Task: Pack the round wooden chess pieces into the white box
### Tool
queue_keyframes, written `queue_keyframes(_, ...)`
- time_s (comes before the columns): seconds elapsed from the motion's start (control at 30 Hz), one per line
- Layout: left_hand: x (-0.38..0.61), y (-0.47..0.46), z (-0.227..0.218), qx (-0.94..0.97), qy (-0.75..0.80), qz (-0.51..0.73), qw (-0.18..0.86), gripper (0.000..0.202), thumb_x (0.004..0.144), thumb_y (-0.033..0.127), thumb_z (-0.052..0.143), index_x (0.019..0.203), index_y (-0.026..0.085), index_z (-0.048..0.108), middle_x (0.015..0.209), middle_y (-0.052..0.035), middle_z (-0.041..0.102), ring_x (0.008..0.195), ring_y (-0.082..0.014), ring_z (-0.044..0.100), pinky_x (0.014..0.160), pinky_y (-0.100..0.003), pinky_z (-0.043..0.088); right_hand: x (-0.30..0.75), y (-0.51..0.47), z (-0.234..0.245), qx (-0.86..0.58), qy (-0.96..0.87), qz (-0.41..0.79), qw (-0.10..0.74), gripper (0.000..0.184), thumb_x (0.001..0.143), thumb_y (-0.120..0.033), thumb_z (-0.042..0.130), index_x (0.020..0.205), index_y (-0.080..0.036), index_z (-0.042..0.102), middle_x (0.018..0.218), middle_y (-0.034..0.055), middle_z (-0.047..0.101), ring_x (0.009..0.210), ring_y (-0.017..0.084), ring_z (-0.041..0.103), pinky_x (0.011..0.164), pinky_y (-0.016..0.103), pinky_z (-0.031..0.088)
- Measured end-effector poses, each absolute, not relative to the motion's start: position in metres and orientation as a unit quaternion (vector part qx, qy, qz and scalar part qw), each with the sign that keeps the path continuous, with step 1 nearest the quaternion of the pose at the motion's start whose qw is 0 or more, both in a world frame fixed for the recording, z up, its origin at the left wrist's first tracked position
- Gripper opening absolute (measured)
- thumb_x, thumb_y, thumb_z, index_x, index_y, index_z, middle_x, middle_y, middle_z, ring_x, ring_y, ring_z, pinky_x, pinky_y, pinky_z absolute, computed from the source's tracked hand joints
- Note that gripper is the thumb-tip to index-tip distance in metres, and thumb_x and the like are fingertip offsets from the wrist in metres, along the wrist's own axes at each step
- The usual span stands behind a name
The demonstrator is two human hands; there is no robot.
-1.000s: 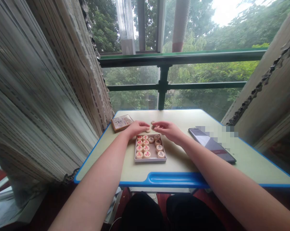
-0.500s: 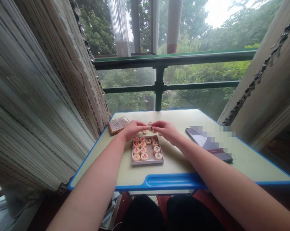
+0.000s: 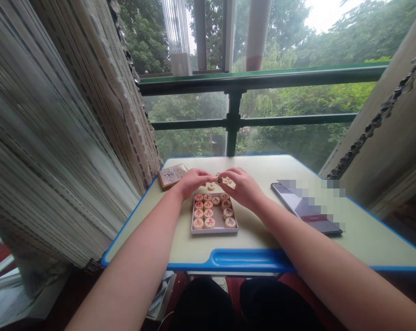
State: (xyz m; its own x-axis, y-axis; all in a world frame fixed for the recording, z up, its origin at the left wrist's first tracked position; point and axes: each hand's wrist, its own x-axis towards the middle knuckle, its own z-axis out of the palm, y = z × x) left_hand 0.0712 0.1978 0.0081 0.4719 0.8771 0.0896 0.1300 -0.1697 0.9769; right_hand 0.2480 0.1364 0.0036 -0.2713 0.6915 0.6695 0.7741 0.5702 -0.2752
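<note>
Above the far side of the table, a round wooden Chinese chess piece (image 3: 219, 179) is held between my two hands' fingertips. My left hand (image 3: 195, 181) reaches it from the left, fingers stretched together and pinching its edge. From the other side, my right hand (image 3: 241, 185) grips it with bent fingers and thumb. Just nearer to me lies a shallow white box (image 3: 214, 232). Red-marked pieces (image 3: 208, 213) fill its two left columns, and black-marked pieces (image 3: 228, 213) line its right side. Beyond the box, a loose piece (image 3: 211, 186) and several others lie partly hidden by my hands.
A patterned box lid (image 3: 172, 175) lies at the table's far left. To the right is a smartphone (image 3: 304, 209), partly pixelated. The table (image 3: 259, 248) has a blue edge and a blue front groove (image 3: 251, 258). Curtains hang on both sides; a green railing (image 3: 263, 80) stands behind.
The held piece has been lifted slightly and tilted between my fingertips. My right fingers have spread and bent more around it. The whole view has shifted a little.
</note>
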Motion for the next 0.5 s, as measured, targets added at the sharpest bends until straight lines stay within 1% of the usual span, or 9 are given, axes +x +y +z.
queue_keyframes(0.07, 0.072, 0.198, 0.007, 0.667, 0.371, 0.364, 0.534, 0.023, 0.054, 0.034, 0.071, 0.066, 0.014, 0.069, 0.066, -0.0049, 0.063, 0.065, -0.0123, 0.051, 0.063, -0.027, 0.037, 0.249, 0.136, 0.005, -0.463, -0.804, -0.066, 0.368, 0.020, 0.080, -0.030, 0.055, 0.094, -0.018, 0.064, 0.092, 0.0081, 0.062, 0.087, 0.019, 0.054, 0.078, 0.032, 0.044)
queue_keyframes(0.13, 0.074, 0.199, 0.007, 0.649, 0.369, 0.391, 0.538, 0.021, 0.057, 0.034, 0.067, 0.063, 0.014, 0.068, 0.066, -0.0053, 0.064, 0.065, -0.0125, 0.052, 0.061, -0.026, 0.036, 0.250, 0.135, 0.007, -0.470, -0.807, -0.052, 0.354, 0.022, 0.081, -0.032, 0.053, 0.093, -0.018, 0.063, 0.092, 0.0082, 0.061, 0.088, 0.019, 0.054, 0.078, 0.032, 0.043)
queue_keyframes(0.3, 0.074, 0.206, 0.005, 0.614, 0.413, 0.478, 0.474, 0.021, 0.059, 0.034, 0.061, 0.056, 0.014, 0.066, 0.061, -0.0052, 0.063, 0.057, -0.0105, 0.046, 0.054, -0.025, 0.032, 0.247, 0.131, 0.011, -0.486, -0.822, 0.038, 0.293, 0.018, 0.075, -0.030, 0.059, 0.087, -0.019, 0.065, 0.086, 0.0061, 0.059, 0.084, 0.018, 0.053, 0.075, 0.030, 0.042)
queue_keyframes(0.4, 0.074, 0.208, 0.003, 0.611, 0.427, 0.484, 0.459, 0.021, 0.059, 0.033, 0.061, 0.054, 0.014, 0.065, 0.057, -0.0047, 0.062, 0.054, -0.0100, 0.044, 0.052, -0.024, 0.031, 0.243, 0.128, 0.014, -0.484, -0.837, 0.058, 0.248, 0.015, 0.073, -0.027, 0.059, 0.084, -0.019, 0.067, 0.085, 0.0063, 0.058, 0.085, 0.018, 0.052, 0.076, 0.030, 0.041)
queue_keyframes(0.5, 0.074, 0.208, 0.003, 0.618, 0.423, 0.480, 0.457, 0.021, 0.058, 0.034, 0.063, 0.053, 0.013, 0.065, 0.058, -0.0048, 0.062, 0.055, -0.0103, 0.044, 0.053, -0.025, 0.032, 0.241, 0.126, 0.016, -0.484, -0.845, 0.055, 0.220, 0.016, 0.073, -0.027, 0.059, 0.082, -0.019, 0.069, 0.084, 0.0066, 0.058, 0.086, 0.019, 0.051, 0.076, 0.031, 0.040)
